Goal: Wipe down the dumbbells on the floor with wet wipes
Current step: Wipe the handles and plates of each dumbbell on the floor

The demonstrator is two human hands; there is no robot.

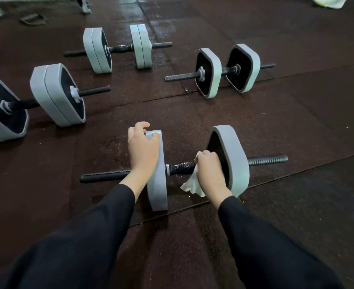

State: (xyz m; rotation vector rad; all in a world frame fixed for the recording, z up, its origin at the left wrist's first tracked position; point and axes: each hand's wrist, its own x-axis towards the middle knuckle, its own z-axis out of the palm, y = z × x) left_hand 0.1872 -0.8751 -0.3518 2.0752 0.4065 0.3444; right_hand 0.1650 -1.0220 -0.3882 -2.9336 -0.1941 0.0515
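So far I hold the nearest dumbbell (192,167) with my left hand (143,149) curled over its plate, my right hand (208,167) grips the wet wipe (192,184) on the handle, and three dumbbells at ten to one o'clock wait.

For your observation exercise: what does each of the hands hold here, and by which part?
The left hand grips the nearest dumbbell's left plate at its top edge. The right hand holds a white wipe bunched against the handle.

Both arms wear long, loose black sleeves (101,232) ending at the wrists, leaving the hands (143,149) bare.
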